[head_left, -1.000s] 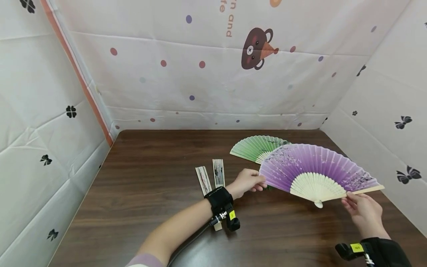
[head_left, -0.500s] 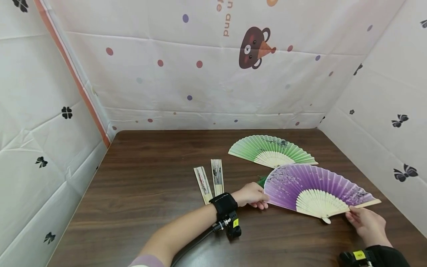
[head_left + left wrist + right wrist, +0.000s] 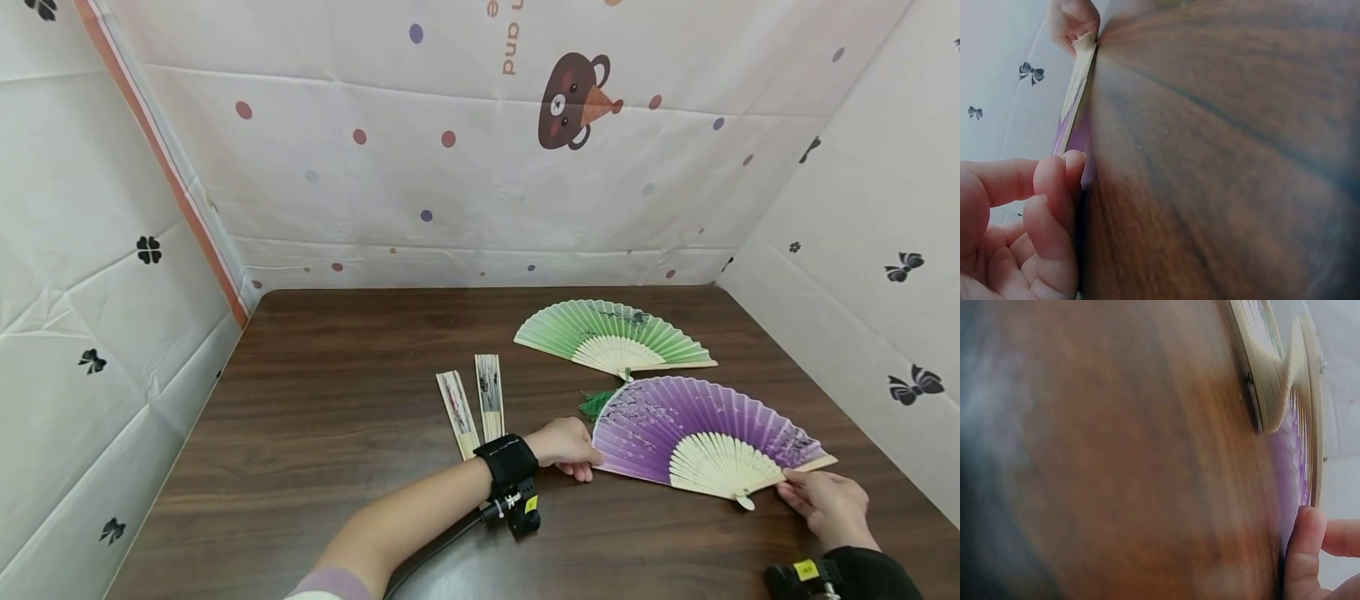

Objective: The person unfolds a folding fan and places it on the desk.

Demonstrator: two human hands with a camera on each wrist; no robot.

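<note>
A purple fan (image 3: 663, 425), a green fan (image 3: 607, 333)

Pale and dark sprays speckle the purple fan; the green fan has a dark print and a deeper-green tassel (image 3: 596, 406). Both show cream ribs (image 3: 712, 462). Two folded fans (image 3: 491, 396) look cream with greyish printing, too small to read surely. The worktop (image 3: 337, 400) is brown woodgrain, the backdrop (image 3: 390, 179) white with coloured dots.

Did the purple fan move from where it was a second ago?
Yes. In the head view, the purple fan has moved down and slightly right, away from the green fan, which it partly hid then.
</note>
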